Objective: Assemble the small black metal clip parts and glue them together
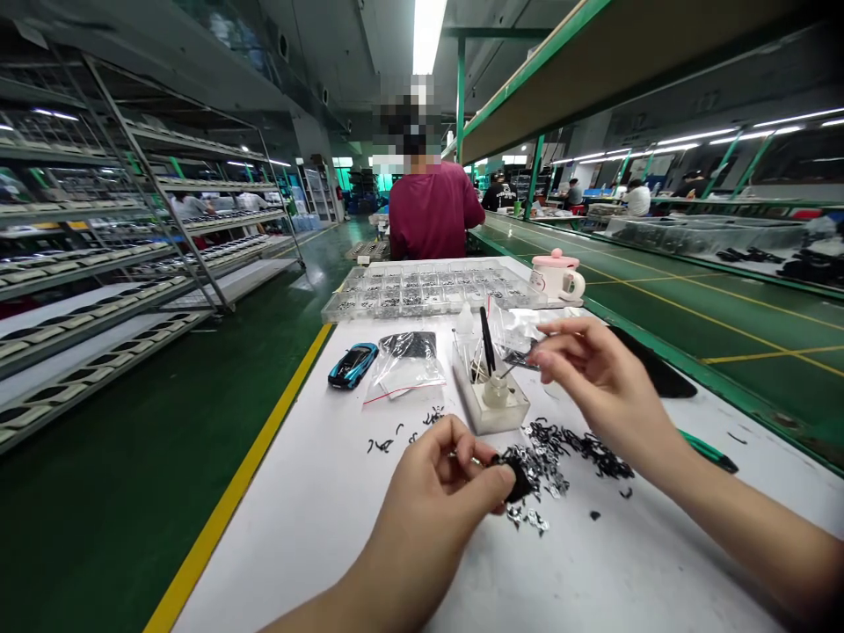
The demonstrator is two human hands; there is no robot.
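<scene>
My left hand [435,497] is closed, pinching a small flat black piece [520,482] between thumb and fingers. My right hand [616,396] pinches a thin rod [510,369], whose lower end points into a small bottle [496,392]. That bottle sits in a pale holder block [494,420], where black tweezers [488,341] and several thin sticks also stand. Just past my left fingertips lies a heap of small silver parts [546,470]. Small curved black parts [603,457] spread out below my right wrist. What the rod's tip looks like is hidden in the bottle.
A clear compartment tray [422,303] of small parts spans the table's back, with a pink-lidded mug [550,277] beside it. At the left are a blue toy car [353,365] and a plastic bag [409,369]. Ahead, a person in maroon [435,211] faces away.
</scene>
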